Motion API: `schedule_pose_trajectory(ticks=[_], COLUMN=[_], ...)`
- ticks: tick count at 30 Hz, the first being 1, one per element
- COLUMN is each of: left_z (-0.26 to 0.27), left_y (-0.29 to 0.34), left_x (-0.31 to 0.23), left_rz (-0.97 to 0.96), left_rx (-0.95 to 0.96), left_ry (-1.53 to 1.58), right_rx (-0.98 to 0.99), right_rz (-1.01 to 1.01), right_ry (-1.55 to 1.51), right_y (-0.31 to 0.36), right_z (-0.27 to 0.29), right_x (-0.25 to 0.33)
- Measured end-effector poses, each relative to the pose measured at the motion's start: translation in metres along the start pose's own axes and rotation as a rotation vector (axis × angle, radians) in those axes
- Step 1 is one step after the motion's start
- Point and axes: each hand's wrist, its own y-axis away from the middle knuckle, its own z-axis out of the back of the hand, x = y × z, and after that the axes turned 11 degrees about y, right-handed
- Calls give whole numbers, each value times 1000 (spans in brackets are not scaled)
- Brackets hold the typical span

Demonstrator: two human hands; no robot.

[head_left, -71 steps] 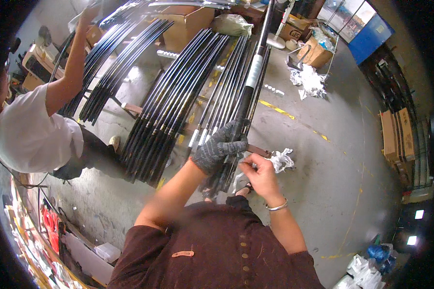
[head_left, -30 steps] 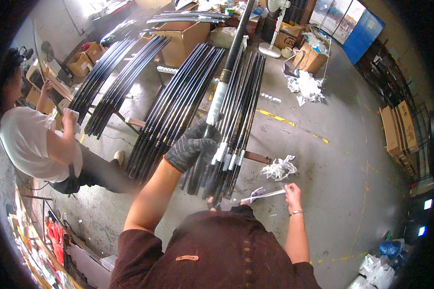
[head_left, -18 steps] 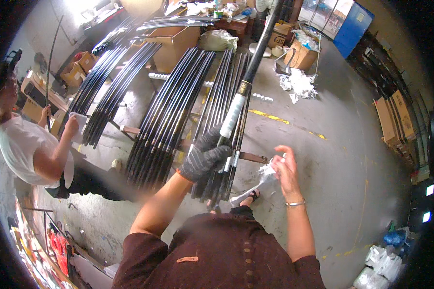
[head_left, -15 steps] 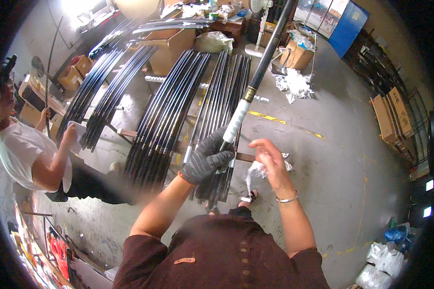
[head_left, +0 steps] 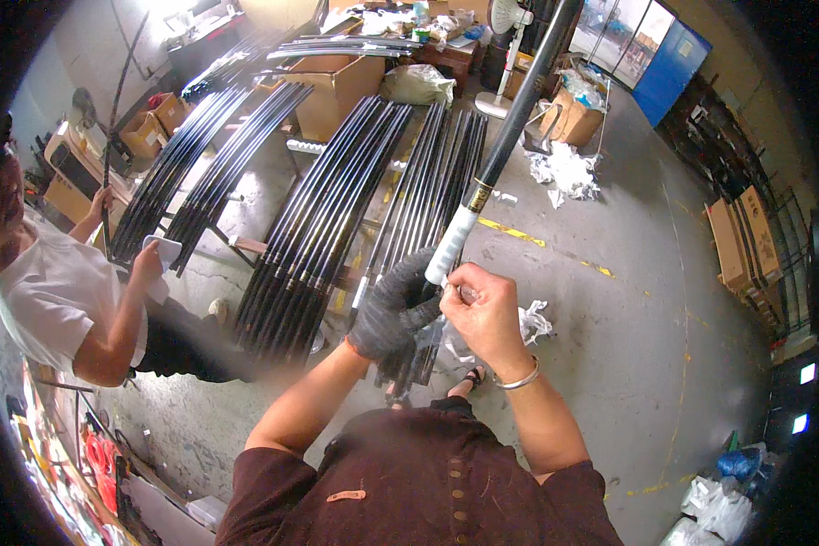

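A long black fishing rod [head_left: 517, 127] slants up and away to the right, with a gold band and a white wrap [head_left: 451, 244] around its lower part. My left hand [head_left: 393, 309], in a dark grey knitted glove, is closed around the rod just below the wrap. Bare and with a bracelet at the wrist, my right hand [head_left: 484, 309] pinches at the wrap's lower end. Its fingertips partly hide that edge. Behind my hands, several more black rods [head_left: 337, 182] lie side by side on a rack.
At the left, a person in a white shirt [head_left: 59, 291] holds a dark rod upright and a white cloth [head_left: 161, 252]. Crumpled white wrapping [head_left: 564, 175] lies on the floor beside a cardboard box [head_left: 573, 118]. A white fan [head_left: 510, 45] stands at the back; flat cartons [head_left: 742, 237] lean at the right.
My right hand has moved left from beside the rod to the wrap's lower end, and its fingers have closed into a pinch. My left hand keeps its hold on the rod.
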Motion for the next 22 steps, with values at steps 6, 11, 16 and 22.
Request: schedule_pose_trajectory(ticks=[6, 11, 16, 22], left_z=[1, 4, 37, 57], left_y=[-18, -27, -18, 13], left_x=[-39, -45, -38, -29], left_rz=[162, 330, 441, 530], left_rx=[82, 85, 212, 191], left_ry=[226, 257, 470, 494], right_rx=[-37, -50, -79, 64], right_rz=[75, 17, -163, -340], right_ry=[110, 114, 321, 583], right_y=[-1, -3, 0, 29], right_z=[0, -13, -22, -15], right_x=[-8, -32, -79, -165])
